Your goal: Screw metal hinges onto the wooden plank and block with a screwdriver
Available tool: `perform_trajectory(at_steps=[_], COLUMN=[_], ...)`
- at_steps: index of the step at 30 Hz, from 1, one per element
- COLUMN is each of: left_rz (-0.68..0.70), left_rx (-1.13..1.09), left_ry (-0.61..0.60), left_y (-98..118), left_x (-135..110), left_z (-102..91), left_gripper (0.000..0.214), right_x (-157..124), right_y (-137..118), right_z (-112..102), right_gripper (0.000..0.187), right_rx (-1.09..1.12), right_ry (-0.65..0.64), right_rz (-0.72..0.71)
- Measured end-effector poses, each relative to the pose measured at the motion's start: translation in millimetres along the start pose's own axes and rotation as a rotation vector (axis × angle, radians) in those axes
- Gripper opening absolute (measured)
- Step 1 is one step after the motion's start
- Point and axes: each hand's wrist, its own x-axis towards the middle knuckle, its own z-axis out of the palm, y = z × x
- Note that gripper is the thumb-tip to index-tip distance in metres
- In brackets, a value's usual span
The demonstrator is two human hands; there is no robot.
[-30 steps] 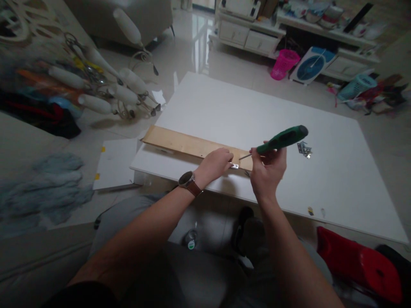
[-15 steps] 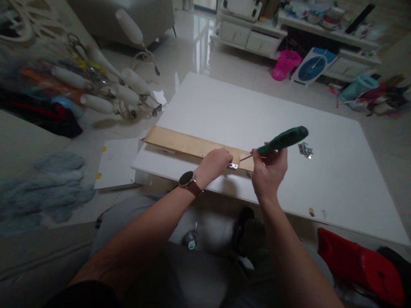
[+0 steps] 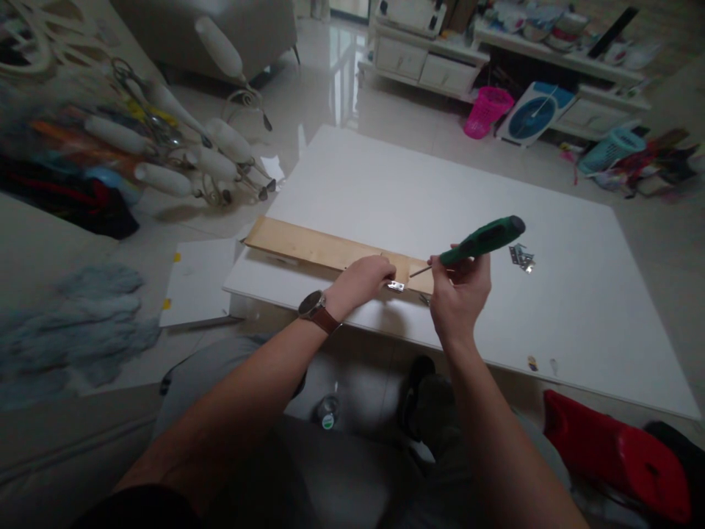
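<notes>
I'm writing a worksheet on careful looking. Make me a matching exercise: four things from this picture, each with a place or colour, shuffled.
1. Screwdriver
2. Wooden board
3. Watch
4. Pink basket

A. Fastened by a brown strap
B. Beside the fan
C. Held in the right hand
D. Partly under the left hand

Pairs: 1-C, 2-D, 3-A, 4-B

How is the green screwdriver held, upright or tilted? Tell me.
Tilted: in the right hand, the green screwdriver slants, handle end up to the right, shaft pointing down-left toward the wooden board.
</notes>
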Motion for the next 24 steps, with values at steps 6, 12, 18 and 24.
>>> perform_trajectory(at_steps=[6,12,18,24], left_rz=[-0.103,-0.086,0.063,0.001], left_rx=[0.118,0.107,-0.003,0.025], left_ry=[0.022,0.043,0.007,0.038], left_y=[10.6,7.8,-8.2,-7.0], left_x=[-2.9,-3.9,0.5,-0.7], left_z=[-0.1,1.2,2.5,3.7], left_gripper=[0.016,0.014,0.019,0.021], right_x=[-0.4,0.2,-0.3,-1.1], right_y=[1.0,0.9,1.3,0.7], right_z=[-0.9,-1.4,-1.3,-1.1], right_gripper=[0.028,0.027,0.027,0.026], right_rx=[-0.002,-0.002,0.000,-0.016], right_ry=[-0.006,-0.003,-0.013,-0.021], right_rz=[-0.010,-0.016,-0.003,-0.007])
